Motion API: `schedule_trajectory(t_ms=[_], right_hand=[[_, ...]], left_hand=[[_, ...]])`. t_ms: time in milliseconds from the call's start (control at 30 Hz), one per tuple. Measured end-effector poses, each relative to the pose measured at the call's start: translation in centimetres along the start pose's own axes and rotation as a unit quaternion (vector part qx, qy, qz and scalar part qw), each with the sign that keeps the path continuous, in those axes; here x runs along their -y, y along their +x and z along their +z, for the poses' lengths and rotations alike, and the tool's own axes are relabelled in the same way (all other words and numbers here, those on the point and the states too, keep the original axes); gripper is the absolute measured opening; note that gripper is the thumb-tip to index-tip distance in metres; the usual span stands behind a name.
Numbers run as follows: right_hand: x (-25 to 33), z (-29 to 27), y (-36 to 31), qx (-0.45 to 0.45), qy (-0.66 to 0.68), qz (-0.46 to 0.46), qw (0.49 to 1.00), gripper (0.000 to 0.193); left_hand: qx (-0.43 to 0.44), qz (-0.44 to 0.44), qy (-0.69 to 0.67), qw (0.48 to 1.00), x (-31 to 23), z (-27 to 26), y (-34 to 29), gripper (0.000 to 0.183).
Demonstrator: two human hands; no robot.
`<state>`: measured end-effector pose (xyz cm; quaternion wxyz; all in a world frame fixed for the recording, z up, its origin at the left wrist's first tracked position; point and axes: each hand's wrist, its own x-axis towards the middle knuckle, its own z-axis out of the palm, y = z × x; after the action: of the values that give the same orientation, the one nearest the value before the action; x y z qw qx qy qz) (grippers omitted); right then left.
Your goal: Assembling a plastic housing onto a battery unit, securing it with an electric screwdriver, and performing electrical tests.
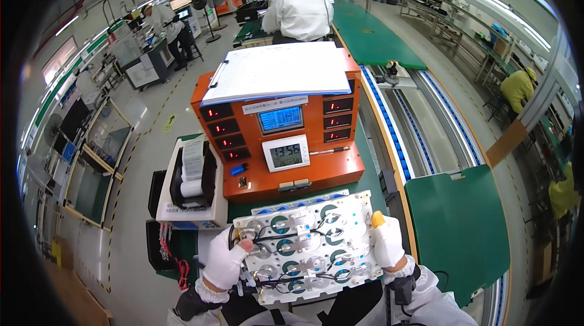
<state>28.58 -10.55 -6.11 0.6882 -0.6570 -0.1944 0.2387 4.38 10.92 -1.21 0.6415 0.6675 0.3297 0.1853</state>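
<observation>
A white rectangular panel [359,234] is tilted toward me at the near edge of the bench. It bears green round discs, clear round fittings and black cables. My left hand [224,260], in a white glove with bare fingertips, grips its left edge, the thumb over the top face. On the opposite edge my right hand [389,242] is closed, gloved in white with a yellow cover on the thumb. The fingers of both hands under the panel are hidden. Just beyond it lies a white strip with blue round parts [298,203], partly covered by the panel.
An orange test box [286,181] with red digit displays stands ahead, topped by a clipboard of papers [283,73] and holding a small digital clock [286,154]. At its left is a label printer [194,192]. A roller conveyor [420,125] and green boards [459,228] run along the right.
</observation>
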Motion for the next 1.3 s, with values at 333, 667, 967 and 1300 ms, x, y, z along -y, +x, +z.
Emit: schedule_trajectory(t_ms=[333,667,967,1300], right_hand=[[-3.9,-2.2,0.5,0.006,-0.061,0.066,0.996,0.042],[-3.8,-5.6,-1.3,-0.060,-0.018,0.107,0.992,0.033],[-6.3,-16.7,-10.3,-0.159,-0.074,0.132,0.976,0.045],[-6.1,-13.9,-14.4,-0.113,-0.068,0.120,0.984,0.028]], left_hand=[[-0.022,-0.137,-0.073,0.988,3.6,2.3,-1.5,0.023],[0.138,-0.249,-0.447,0.848,9.3,-8.6,-0.4,0.045],[0.010,-0.134,-0.519,0.844,20.9,-16.8,-6.4,0.084],[-0.255,-0.048,-0.277,0.925,19.3,-18.7,-16.8,0.034]])
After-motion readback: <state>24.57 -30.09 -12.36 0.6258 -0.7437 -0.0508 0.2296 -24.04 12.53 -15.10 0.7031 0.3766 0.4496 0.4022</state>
